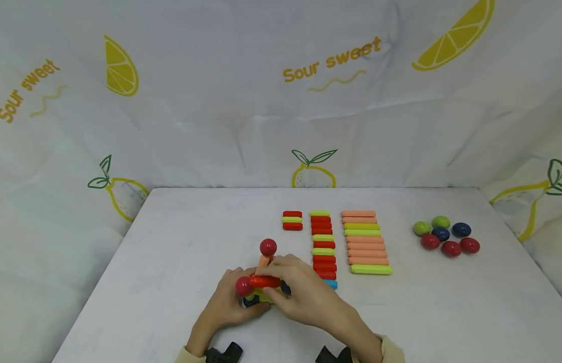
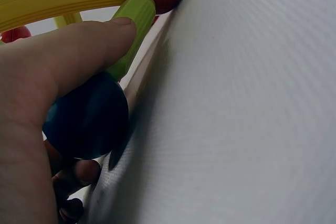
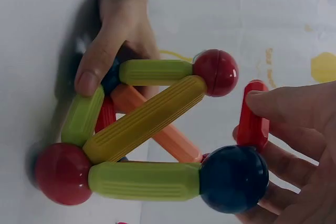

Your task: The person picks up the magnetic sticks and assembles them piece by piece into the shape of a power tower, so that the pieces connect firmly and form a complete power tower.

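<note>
A frame of building rods and balls stands on the table between my two hands. In the right wrist view it shows a yellow rod (image 3: 147, 119), a green rod (image 3: 144, 181), an orange rod (image 3: 177, 142), a red ball (image 3: 63, 173) and a blue ball (image 3: 233, 179). My left hand (image 1: 224, 301) holds a lower corner, its thumb on a short green rod (image 2: 137, 30) and its fingers around another blue ball (image 2: 89, 116). Between thumb and fingers my right hand (image 1: 303, 295) pinches a short red rod (image 1: 265, 281), one end right at the upper blue ball.
Beyond my right hand lie a column of short red and green rods (image 1: 324, 244) and a column of longer orange, yellow and green rods (image 1: 364, 239). A small group of short rods (image 1: 292, 220) is farther back. Several loose balls (image 1: 451, 249) sit at the right.
</note>
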`<state>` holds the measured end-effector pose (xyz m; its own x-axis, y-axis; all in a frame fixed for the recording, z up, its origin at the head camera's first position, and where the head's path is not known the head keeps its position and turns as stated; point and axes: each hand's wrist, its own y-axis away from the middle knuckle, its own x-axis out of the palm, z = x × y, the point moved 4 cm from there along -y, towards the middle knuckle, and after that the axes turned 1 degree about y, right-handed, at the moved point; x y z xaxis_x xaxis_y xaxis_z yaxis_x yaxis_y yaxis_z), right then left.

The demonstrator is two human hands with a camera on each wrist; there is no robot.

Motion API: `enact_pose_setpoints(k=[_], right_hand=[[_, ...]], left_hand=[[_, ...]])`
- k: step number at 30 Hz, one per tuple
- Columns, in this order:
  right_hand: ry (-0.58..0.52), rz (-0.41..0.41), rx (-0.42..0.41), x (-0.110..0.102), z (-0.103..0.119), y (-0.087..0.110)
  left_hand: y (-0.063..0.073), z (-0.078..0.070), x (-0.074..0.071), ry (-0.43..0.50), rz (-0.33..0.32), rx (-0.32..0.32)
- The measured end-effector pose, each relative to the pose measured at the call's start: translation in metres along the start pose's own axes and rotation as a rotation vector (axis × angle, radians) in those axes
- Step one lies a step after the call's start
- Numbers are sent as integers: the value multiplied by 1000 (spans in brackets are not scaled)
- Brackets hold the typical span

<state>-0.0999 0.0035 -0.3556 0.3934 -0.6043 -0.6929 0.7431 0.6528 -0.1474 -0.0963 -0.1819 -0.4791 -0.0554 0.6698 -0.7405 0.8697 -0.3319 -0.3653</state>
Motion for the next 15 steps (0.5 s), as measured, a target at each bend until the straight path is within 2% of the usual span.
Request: enact_pose_setpoints(k=[7,15], right_hand=[[77,21,20,2,-1,3],[182,5,-16,7,0,3]], left_hand=[[0,1,0,19,13,-36],[1,1,0,25,7,-24]])
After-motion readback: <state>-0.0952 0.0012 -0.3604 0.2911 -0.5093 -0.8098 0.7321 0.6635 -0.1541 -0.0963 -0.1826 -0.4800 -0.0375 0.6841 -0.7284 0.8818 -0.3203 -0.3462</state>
